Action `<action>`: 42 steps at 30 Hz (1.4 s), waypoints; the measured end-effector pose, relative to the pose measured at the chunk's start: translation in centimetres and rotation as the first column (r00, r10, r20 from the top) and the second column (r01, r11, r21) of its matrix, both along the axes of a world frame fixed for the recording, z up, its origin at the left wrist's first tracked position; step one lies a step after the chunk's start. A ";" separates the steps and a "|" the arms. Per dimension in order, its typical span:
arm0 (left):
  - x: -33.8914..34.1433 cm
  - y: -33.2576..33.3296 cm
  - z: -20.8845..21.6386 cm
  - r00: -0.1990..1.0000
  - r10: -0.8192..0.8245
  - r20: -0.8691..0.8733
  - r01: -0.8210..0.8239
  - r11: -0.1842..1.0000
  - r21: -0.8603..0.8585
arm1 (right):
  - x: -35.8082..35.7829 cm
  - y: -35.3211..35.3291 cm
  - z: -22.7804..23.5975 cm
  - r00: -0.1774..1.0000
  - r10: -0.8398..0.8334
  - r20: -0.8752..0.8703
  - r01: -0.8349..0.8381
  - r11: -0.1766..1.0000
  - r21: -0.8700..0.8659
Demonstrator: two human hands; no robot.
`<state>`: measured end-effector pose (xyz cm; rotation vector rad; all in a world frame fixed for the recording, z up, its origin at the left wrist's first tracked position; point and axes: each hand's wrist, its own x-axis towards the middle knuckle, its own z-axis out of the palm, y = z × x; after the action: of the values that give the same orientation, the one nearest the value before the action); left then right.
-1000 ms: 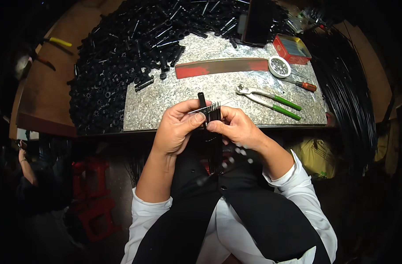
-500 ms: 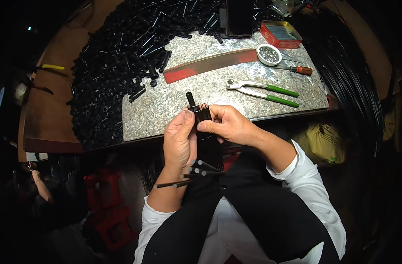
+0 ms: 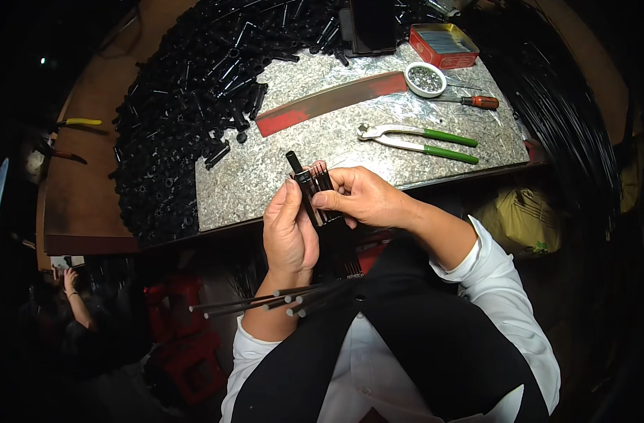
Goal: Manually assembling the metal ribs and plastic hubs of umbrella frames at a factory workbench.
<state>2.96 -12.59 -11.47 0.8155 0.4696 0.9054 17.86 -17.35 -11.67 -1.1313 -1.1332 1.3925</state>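
Person at a speckled bench slab [image 3: 244, 190], both bare hands drawn in close just past its near edge. Left hand [image 3: 289, 229]: thumb and fingers closed on a black tube [image 3: 294, 162], its upper end clear of the grip and leaning a little leftward. Right hand [image 3: 368, 197]: thumb pressed down over a row of thin dark rods [image 3: 323, 176], fingers curled behind; rods pinched right beside the tube, whether joined to it I cannot tell. Below, over the left forearm, a loose fan of pale-tipped rods [image 3: 244, 304] juts leftward; where the far ends go is lost against the dark vest [image 3: 421, 317]. On the slab, beyond the hands: pincers with green grips [image 3: 452, 144], lying handles to the right; a screwdriver [image 3: 483, 103], red-orange handle; a white bowl [image 3: 424, 94] of small shiny bits, near a red tin [image 3: 460, 61]. A long red-and-grey bar [image 3: 329, 103] lies crosswise, one end at the bowl. Heap of black tubular parts [image 3: 188, 106] along the left; sheaf of long black rods [image 3: 572, 127] at right. Far left, low: another person's hand [image 3: 70, 280].
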 end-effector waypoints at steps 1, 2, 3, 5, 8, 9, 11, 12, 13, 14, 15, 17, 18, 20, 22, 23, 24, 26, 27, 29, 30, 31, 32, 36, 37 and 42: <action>0.0 0.0 0.0 1.000 -0.002 -0.001 0.002 1.000 -0.001 | 0.0 0.0 0.1 1.000 -0.002 -0.001 0.002 1.000 -0.001; 0.0 0.0 0.0 1.000 -0.001 -0.003 0.001 1.000 -0.003 | 0.1 0.0 0.2 1.000 0.001 -0.002 -0.001 1.000 -0.004; 0.0 -0.1 0.1 1.000 0.000 -0.005 0.000 1.000 -0.004 | 0.1 0.1 0.3 1.000 0.005 -0.003 -0.005 1.000 -0.006; 0.1 -0.1 0.2 1.000 -0.007 -0.008 0.007 1.000 -0.005 | 0.2 0.1 0.1 1.000 0.003 -0.004 -0.003 1.000 -0.019; 0.3 -0.2 0.3 1.000 0.000 -0.022 0.000 1.000 0.003 | 0.4 0.2 0.5 1.000 0.018 -0.012 -0.018 0.999 -0.034; 0.3 -0.2 0.3 0.999 0.014 -0.032 -0.013 1.000 0.011 | 0.4 0.2 0.7 0.999 0.034 -0.019 -0.035 0.999 -0.035; 0.2 -0.2 0.4 1.000 -0.004 -0.020 0.004 1.000 0.020 | 0.4 0.3 0.7 0.999 0.041 -0.031 -0.042 0.999 -0.031; 0.2 -0.2 0.3 1.000 -0.021 -0.008 0.021 0.999 0.029 | 0.5 0.3 0.7 0.998 0.048 -0.042 -0.049 0.998 -0.027; 0.2 -0.1 0.3 1.000 -0.020 -0.009 0.020 0.999 0.029 | 0.5 0.4 0.7 0.998 0.049 -0.043 -0.051 0.998 -0.027; 0.3 -0.1 0.3 1.000 -0.017 -0.005 0.017 0.999 0.030 | 0.5 0.4 0.6 0.997 0.065 -0.037 -0.066 0.997 -0.046; 0.3 -0.1 0.3 1.000 -0.014 -0.001 0.014 0.999 0.032 | 0.6 0.5 0.6 0.996 0.080 -0.030 -0.082 0.995 -0.064; 0.4 -0.2 0.2 1.000 0.007 -0.003 -0.007 1.000 0.024 | 0.5 0.5 0.5 0.997 0.072 -0.023 -0.073 0.995 -0.063; 0.5 -0.2 0.1 1.000 0.027 -0.004 -0.027 1.000 0.016 | 0.5 0.5 0.6 0.998 0.063 -0.014 -0.064 0.996 -0.062; 0.3 -0.1 0.0 1.000 0.016 -0.002 -0.016 1.000 0.009 | 0.5 0.4 0.7 0.998 0.059 -0.005 -0.060 0.996 -0.073; 0.3 0.0 0.0 1.000 0.005 -0.001 -0.005 1.000 0.000 | 0.5 0.4 0.7 0.998 0.055 0.002 -0.054 0.995 -0.085; 0.3 0.0 0.0 1.000 0.006 0.006 -0.006 1.000 -0.003 | 0.5 0.4 0.7 0.998 0.053 0.017 -0.052 0.995 -0.082; 0.3 -0.1 0.0 1.000 0.008 0.013 -0.008 1.000 -0.006 | 0.5 0.5 0.6 0.998 0.052 0.031 -0.049 0.996 -0.079; 0.4 0.0 -0.2 1.000 0.009 0.017 -0.009 1.000 -0.009 | 0.6 0.5 0.6 0.998 0.049 0.024 -0.047 0.996 -0.077; 0.4 0.0 -0.3 1.000 0.012 0.020 -0.012 1.000 -0.011 | 0.6 0.6 0.6 0.999 0.048 0.017 -0.047 0.996 -0.075; 0.5 0.0 -0.2 1.000 0.016 0.020 -0.016 1.000 -0.021 | 0.6 0.6 0.7 0.999 0.049 0.024 -0.047 0.996 -0.078; 0.5 0.0 -0.1 1.000 0.021 0.021 -0.020 0.999 -0.029 | 0.6 0.6 0.7 0.998 0.049 0.030 -0.047 0.996 -0.080; 0.5 0.0 0.0 1.000 0.021 0.020 -0.021 0.999 -0.031 | 0.6 0.6 0.8 0.998 0.050 0.029 -0.047 0.996 -0.082; 0.5 -0.1 0.3 1.000 0.018 0.012 -0.018 1.000 -0.019 | 0.5 0.6 0.9 0.999 0.048 0.021 -0.046 0.996 -0.079; 0.6 -0.1 0.4 1.000 0.000 0.025 0.001 0.999 -0.032 | 0.7 0.6 0.8 0.998 0.067 -0.015 -0.068 0.994 -0.086; 0.6 -0.1 0.4 1.000 0.002 0.024 -0.001 0.999 -0.033 | 0.7 0.6 0.9 0.998 0.069 -0.016 -0.070 0.994 -0.087; 0.3 0.0 0.1 1.000 0.015 0.011 -0.015 1.000 -0.003 | 0.4 0.8 0.8 0.999 0.042 0.024 -0.040 0.995 -0.097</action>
<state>3.27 -12.60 -11.40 0.8047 0.4679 0.9220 18.22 -16.51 -10.89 -1.2036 -1.1238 1.4814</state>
